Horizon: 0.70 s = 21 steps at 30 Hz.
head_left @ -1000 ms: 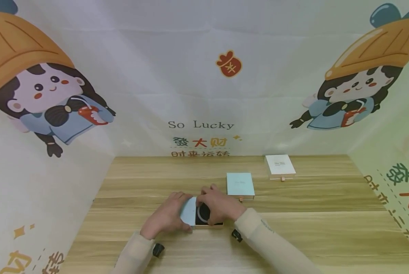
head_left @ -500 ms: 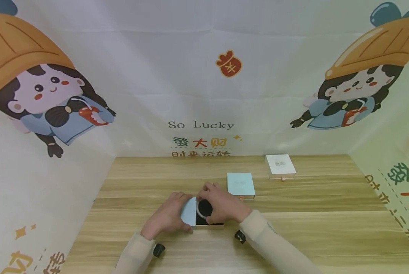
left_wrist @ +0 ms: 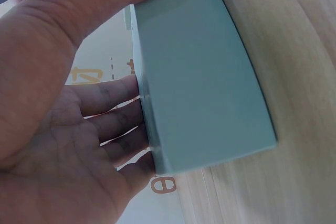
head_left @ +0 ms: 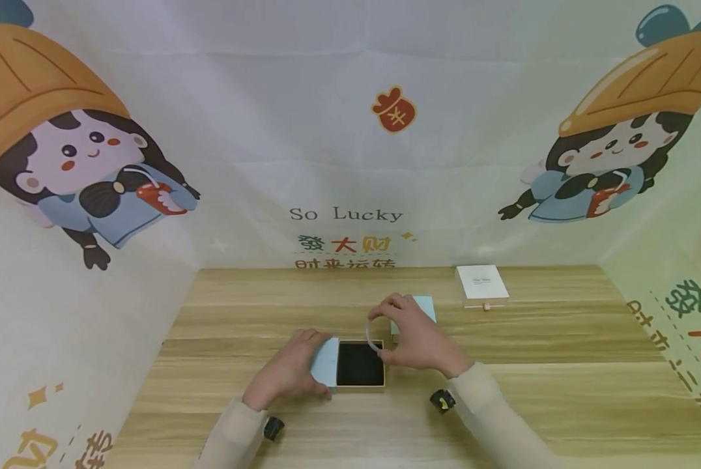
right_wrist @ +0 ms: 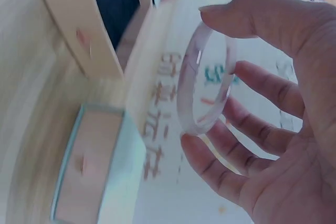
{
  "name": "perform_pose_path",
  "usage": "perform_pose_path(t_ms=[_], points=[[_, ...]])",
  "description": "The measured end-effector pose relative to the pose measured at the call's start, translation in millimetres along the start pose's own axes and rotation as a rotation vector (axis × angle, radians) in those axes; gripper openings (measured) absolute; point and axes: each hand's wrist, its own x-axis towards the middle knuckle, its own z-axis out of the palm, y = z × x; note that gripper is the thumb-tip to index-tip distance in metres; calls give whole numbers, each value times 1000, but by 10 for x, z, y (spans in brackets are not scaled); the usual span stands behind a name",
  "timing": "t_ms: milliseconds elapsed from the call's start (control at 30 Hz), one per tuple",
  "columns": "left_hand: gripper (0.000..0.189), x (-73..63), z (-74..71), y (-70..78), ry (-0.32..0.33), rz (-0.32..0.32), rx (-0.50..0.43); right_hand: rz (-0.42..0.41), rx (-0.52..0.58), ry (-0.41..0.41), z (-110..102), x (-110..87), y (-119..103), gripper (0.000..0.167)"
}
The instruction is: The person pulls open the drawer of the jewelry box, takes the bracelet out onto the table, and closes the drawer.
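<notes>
A translucent, pale bangle (right_wrist: 187, 80) is pinched between the thumb and fingertips of my right hand (head_left: 417, 339). In the head view the bangle (head_left: 369, 333) stands on edge just above the right side of a drawer box. That box has a light blue sleeve (head_left: 325, 365) and a drawer pulled out to the right, showing a black lining (head_left: 360, 366) with nothing on it. My left hand (head_left: 288, 366) grips the sleeve, thumb at the near side and fingers at the far side. The left wrist view shows the sleeve's end (left_wrist: 199, 77) up close.
A second light blue box (head_left: 427, 305), shut, stands behind my right hand and is partly covered by it. Farther back to the right is a white box (head_left: 482, 281) with a small pull tab. Printed cloth walls (head_left: 257, 163) enclose the wooden table (head_left: 532, 391).
My right hand has lifted the bangle out of the drawer and moved it up and to the right, baring the black lining. My left hand has stayed on the sleeve.
</notes>
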Motion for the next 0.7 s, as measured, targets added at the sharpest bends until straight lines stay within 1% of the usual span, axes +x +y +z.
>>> perform_pose_path(t_ms=[67, 167, 267, 400, 500, 567, 700], points=[[101, 4, -5, -1, -1, -6, 0, 3, -5, 70, -66, -34, 65, 53], [102, 7, -14, 2, -1, -4, -5, 31, 9, 163, -182, -103, 150, 55], [101, 9, -22, 3, 0, 2, -12, 70, 0, 221, -300, -184, 232, 55], [101, 10, -29, 4, 2, 8, -15, 97, -46, 275, -436, -300, 354, 55], [101, 8, -26, 1, 1, 16, -18, 115, -61, 308, -510, -412, 463, 55], [101, 3, -20, -4, -1, 17, -19, 137, -67, 320, -549, -499, 542, 55], [102, -11, -11, -13, -1, 19, -15, 209, -86, 328, -619, -678, 710, 54]])
